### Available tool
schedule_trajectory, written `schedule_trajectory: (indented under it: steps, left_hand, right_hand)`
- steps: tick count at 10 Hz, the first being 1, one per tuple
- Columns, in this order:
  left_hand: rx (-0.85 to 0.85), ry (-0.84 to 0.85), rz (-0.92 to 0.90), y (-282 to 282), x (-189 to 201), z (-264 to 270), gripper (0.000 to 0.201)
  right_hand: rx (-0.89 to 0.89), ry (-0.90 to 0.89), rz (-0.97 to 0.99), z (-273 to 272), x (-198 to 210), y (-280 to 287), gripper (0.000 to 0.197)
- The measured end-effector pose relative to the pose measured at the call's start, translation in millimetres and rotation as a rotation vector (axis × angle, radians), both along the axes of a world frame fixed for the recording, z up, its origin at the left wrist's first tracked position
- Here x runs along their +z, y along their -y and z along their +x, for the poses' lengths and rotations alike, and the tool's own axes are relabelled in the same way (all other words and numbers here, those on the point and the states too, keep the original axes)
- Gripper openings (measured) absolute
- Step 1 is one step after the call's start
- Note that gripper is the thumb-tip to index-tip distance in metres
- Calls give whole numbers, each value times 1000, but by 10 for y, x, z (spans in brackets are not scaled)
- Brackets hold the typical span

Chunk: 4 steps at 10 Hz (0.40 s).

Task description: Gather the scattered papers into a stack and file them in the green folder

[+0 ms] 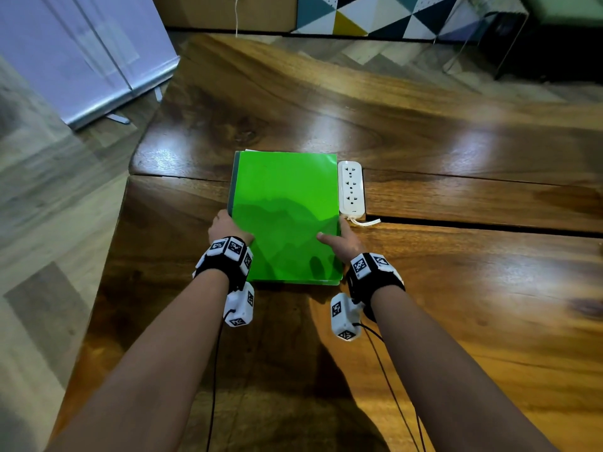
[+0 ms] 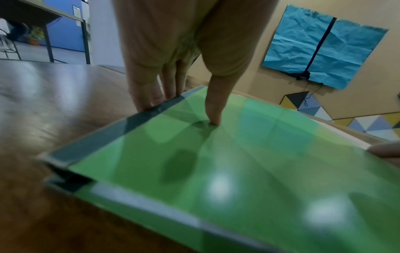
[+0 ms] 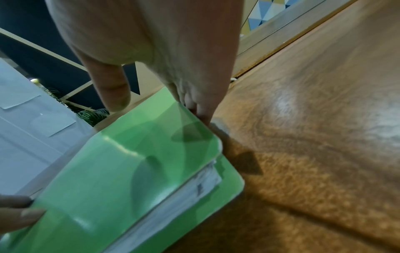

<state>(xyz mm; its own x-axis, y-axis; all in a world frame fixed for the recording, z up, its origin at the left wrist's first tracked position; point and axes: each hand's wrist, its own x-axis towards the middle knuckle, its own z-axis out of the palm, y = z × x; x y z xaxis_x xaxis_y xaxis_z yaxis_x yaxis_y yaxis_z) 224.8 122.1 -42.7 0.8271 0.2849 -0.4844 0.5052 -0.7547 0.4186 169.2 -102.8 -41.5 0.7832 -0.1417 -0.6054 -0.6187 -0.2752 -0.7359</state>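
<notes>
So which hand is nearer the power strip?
Right. The right hand grips the green folder's edge just below the power strip; the left hand holds the opposite edge.

papers (image 3: pixel 188 193) mostly hidden inside green folder (image 1: pixel 285 216)

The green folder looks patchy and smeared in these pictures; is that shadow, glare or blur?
Head view: sharp, dark hand shadows on the green folder, glare on the table. Left wrist view: two white glare spots, folder's near edge blurred. Right wrist view: soft throughout, the papers smeared.

Left grip (image 1: pixel 228 230) and right grip (image 1: pixel 342 240) pinching; forearms extended.
</notes>
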Motion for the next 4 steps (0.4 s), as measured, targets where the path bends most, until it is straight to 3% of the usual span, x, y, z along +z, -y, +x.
schedule_trajectory:
  steps: [3,4]
  left_hand:
    - [-28,-128,11,70,132,-120,95]
    - [-21,-148,96,180,192,-299,92]
  right_hand:
    - [143,-21,9,-125,111,202,87]
    - [229,-57,-116,-350,79,416,80]
